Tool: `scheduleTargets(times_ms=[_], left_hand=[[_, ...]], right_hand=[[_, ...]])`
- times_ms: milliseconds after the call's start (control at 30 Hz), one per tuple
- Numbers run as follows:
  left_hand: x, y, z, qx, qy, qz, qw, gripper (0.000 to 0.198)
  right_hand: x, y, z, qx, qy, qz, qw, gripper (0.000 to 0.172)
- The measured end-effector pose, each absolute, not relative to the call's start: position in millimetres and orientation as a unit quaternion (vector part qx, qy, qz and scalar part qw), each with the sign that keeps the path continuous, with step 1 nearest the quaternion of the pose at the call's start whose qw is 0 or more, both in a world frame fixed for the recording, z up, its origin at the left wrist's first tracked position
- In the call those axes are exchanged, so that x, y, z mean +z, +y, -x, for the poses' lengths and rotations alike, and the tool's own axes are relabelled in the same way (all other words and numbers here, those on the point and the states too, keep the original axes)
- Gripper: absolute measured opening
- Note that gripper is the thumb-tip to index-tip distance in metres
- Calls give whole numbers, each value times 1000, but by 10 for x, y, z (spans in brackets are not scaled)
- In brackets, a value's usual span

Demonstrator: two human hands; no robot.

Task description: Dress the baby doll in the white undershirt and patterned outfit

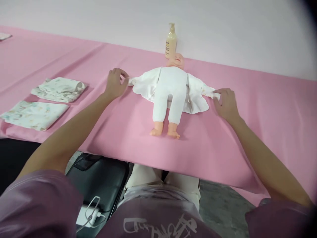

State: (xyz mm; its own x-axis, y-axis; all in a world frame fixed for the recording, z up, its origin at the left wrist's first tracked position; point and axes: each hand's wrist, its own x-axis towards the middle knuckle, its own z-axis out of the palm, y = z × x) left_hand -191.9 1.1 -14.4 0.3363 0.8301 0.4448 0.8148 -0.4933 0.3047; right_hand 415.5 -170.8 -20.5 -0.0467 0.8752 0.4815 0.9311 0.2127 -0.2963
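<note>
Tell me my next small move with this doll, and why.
Perhaps fold one side of the white garment over the doll: it lies spread on both sides of the torso, and your left hand and right hand pinch its sleeve ends.

1. Doll [172,81]: peach head and bare feet, white torso and legs; lying face up on the pink-covered table [128,140], feet toward the near edge, legs slightly apart.
2. White garment [148,81]: spread open beneath the doll's torso, sleeves stretched out to both sides, cuffs lightly patterned, lower edges fanned; whether arms fill the sleeves is hidden.
</note>
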Motion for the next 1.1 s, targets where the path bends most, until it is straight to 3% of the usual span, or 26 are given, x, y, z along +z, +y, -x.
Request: scheduleTargets(times_ms=[167,300,467,700,1100], left_hand=[[-69,-677,1506,260,330,-901,105,94],[-113,-930,1362,181,294,-925,157,90],[-204,-998,1460,173,317,-923,131,72],[-289,-1042,1499,220,331,-911,113,63],[-303,-1049,1473,213,331,-913,106,64]], right_hand=[[-196,-2249,-3335,62,-816,521,242,51],[-297,-2396,-3132,78,-813,528,234,50],[-354,-2389,-3199,55,-810,521,264,45],[-375,-2343,-3301,60,-806,518,279,40],[-290,-2303,-3355,85,-750,581,304,45]])
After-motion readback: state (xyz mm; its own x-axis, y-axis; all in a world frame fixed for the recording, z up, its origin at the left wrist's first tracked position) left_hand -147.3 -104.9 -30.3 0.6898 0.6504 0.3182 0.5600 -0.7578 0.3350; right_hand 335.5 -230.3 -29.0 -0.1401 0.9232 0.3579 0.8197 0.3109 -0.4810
